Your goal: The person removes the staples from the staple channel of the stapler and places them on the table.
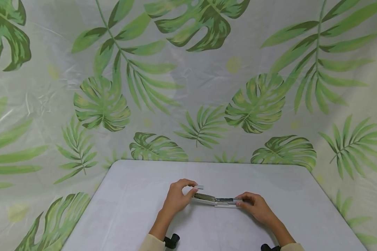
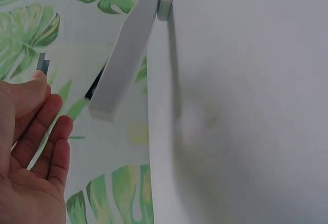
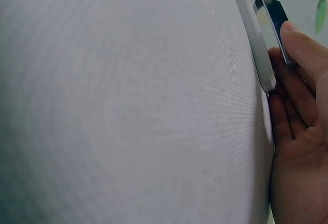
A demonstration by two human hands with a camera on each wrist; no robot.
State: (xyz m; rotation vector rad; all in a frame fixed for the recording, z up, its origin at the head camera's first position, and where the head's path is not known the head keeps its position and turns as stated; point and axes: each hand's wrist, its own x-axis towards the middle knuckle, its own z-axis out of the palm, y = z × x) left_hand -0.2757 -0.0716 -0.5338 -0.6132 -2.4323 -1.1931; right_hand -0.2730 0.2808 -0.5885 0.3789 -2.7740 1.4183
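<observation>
A white stapler (image 1: pixel 204 199) lies opened out on the table, its top cover swung over to the left and its base (image 1: pixel 225 206) flat on the cloth. My left hand (image 1: pixel 178 196) pinches a short strip of staples (image 1: pixel 199 187) between thumb and finger, above the cover's end. In the left wrist view that strip (image 2: pixel 43 64) is apart from the stapler's cover (image 2: pixel 123 60). At the other end, my right hand (image 1: pixel 257 206) grips the stapler's dark magazine (image 3: pixel 279 24), thumb on top and fingers below, beside the base's tip.
A white cloth covers the table (image 1: pixel 138 188). Behind it hangs a curtain (image 1: pixel 207 90) printed with green leaves. A black wrist mount (image 1: pixel 172 241) sits on the left wrist, and another (image 1: pixel 269 247) on the right.
</observation>
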